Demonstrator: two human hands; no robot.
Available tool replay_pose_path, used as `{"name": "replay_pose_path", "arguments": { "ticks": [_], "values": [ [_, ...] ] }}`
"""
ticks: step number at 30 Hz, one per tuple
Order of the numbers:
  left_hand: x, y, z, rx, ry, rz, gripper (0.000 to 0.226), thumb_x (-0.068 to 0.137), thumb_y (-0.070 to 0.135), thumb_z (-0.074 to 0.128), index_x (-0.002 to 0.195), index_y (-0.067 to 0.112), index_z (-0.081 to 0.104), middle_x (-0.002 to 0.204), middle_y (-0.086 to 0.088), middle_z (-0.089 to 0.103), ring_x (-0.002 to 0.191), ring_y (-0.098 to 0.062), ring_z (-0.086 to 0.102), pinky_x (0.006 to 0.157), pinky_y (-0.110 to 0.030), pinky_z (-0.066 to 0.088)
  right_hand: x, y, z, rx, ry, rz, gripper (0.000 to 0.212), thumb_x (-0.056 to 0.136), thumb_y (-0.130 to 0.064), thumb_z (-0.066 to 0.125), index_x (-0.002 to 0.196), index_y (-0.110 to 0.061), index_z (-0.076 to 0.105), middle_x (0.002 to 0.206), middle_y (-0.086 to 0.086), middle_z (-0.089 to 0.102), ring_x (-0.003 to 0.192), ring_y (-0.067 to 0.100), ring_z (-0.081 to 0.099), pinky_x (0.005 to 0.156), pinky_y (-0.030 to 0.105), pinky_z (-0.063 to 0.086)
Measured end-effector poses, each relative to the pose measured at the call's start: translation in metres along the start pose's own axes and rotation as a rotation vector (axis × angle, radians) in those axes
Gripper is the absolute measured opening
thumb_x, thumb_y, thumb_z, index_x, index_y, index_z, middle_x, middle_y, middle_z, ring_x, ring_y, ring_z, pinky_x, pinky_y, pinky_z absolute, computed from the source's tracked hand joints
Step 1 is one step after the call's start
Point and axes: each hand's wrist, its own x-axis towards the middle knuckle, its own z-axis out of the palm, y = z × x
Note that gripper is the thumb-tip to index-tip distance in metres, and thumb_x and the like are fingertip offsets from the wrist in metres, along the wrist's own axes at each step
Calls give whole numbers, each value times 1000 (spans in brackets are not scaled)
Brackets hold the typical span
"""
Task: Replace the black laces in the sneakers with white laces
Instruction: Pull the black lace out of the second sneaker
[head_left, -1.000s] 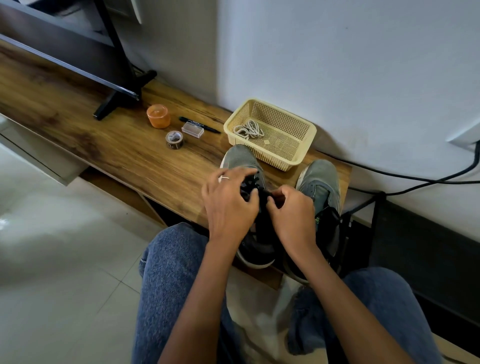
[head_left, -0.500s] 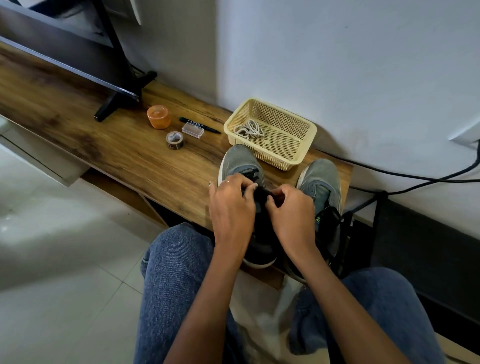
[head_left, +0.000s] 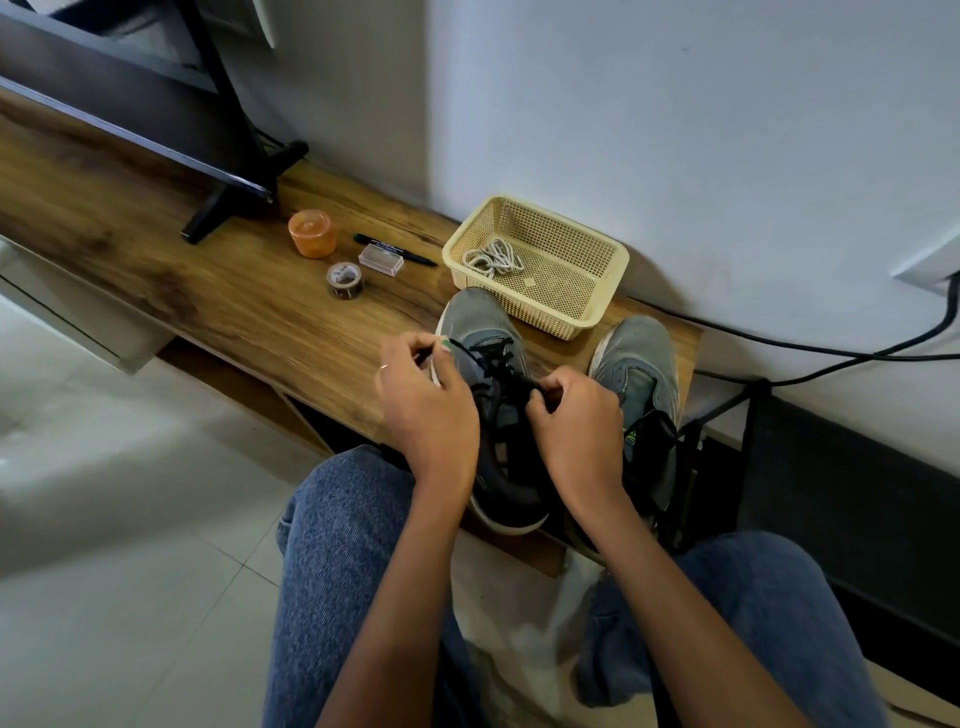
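Wooden shelf (head_left: 218, 291) along a white wall (head_left: 675, 130); pale tiled floor (head_left: 114, 545) below on the left. Black TV stand leg (head_left: 228, 192) at the far left end, screen cut off by the top edge. On the wood: orange lidded tub (head_left: 311, 233), tape roll (head_left: 344, 280), clear plastic box (head_left: 381, 259), black marker (head_left: 410, 256) partly behind the box. Cream mesh basket (head_left: 605, 280) against the wall, white laces (head_left: 491, 258) coiled in its left corner. Black cables (head_left: 831, 358) trailing off right, ends out of view.

Two grey sneakers side by side at the shelf's near edge, toes towards the basket. Left sneaker (head_left: 480, 325) still carrying black lace (head_left: 496, 364), loosened over the tongue. Left hand (head_left: 426, 405) pinching a lace end, drawn out taut to the left. Right hand (head_left: 576, 421) curled tight at the lace crossings; fingertips hidden, presumably gripping lace, exact hold unclear. Right sneaker (head_left: 641, 364) half covered by the right hand, lacing hard to make out. Heels of both hidden by wrists. Blue jeans (head_left: 343, 545) in the foreground.
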Motion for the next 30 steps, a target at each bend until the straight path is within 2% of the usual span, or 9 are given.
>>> {"name": "replay_pose_path", "arguments": {
  "ticks": [2, 4, 5, 7, 16, 20, 23, 27, 30],
  "values": [
    [0, -8, 1, 162, -226, 52, 14, 92, 22, 58, 105, 24, 58, 101, 12, 61, 100, -7, 51, 82, -27, 44, 1, 1, -1, -10, -6, -13, 8, 89, -18, 60, 86, -13, 65, 82, 2, 65, 73, 17, 57, 61, 26, 36],
    [-2, -9, 1, 279, -459, 144, 23, 88, 25, 63, 111, 26, 62, 108, 11, 64, 107, -11, 52, 89, -27, 43, 1, 0, -2, -24, -18, -20, 8, 89, -19, 60, 87, -12, 65, 83, 3, 66, 77, 20, 60, 61, 27, 35],
    [-4, -8, 1, 334, -542, 192, 26, 87, 24, 65, 113, 26, 64, 112, 9, 64, 110, -12, 52, 90, -25, 42, 1, 0, -1, -29, -22, -21, 9, 89, -19, 60, 87, -12, 65, 83, 3, 65, 78, 21, 60, 61, 27, 35],
    [-5, -4, 1, 422, -599, 253, 31, 85, 21, 68, 116, 26, 64, 117, 7, 62, 113, -13, 51, 92, -27, 43, 0, -1, -1, -32, -24, -24, 9, 89, -19, 60, 88, -12, 64, 83, 3, 65, 77, 21, 61, 60, 26, 34],
    [-8, 5, -1, 493, -468, 212, 17, 91, 26, 63, 105, 20, 72, 103, 1, 71, 94, -19, 65, 82, -36, 51, -2, -2, -1, -29, -19, -29, 10, 90, -20, 60, 92, -12, 66, 87, 5, 67, 81, 22, 62, 63, 27, 40],
    [-10, 6, 2, 423, -411, 166, 14, 92, 24, 62, 98, 18, 72, 97, 2, 72, 90, -18, 65, 80, -33, 50, -3, -3, 0, -13, -2, -24, 9, 90, -19, 59, 90, -12, 65, 83, 3, 66, 75, 19, 60, 61, 27, 39],
    [-7, 2, 2, 272, -303, 79, 10, 92, 21, 61, 93, 18, 70, 92, 6, 69, 85, -12, 64, 78, -32, 52, -2, -2, 1, -13, 12, -22, 8, 89, -18, 59, 88, -12, 65, 81, 3, 65, 72, 18, 58, 60, 26, 38],
    [-4, 6, -1, 53, -84, -53, 8, 92, 14, 60, 91, 21, 64, 90, 11, 64, 86, -7, 60, 77, -21, 49, -2, -1, 0, -4, 19, -22, 9, 89, -16, 59, 83, -12, 64, 77, 3, 64, 69, 18, 58, 59, 26, 37],
    [-3, 7, 1, -100, 14, -151, 14, 91, 8, 60, 88, 21, 60, 86, 14, 61, 79, -4, 57, 68, -8, 44, -4, -6, 2, 12, 8, -40, 9, 89, -16, 59, 82, -13, 63, 76, 1, 63, 67, 15, 55, 57, 25, 37]
  ]
}}
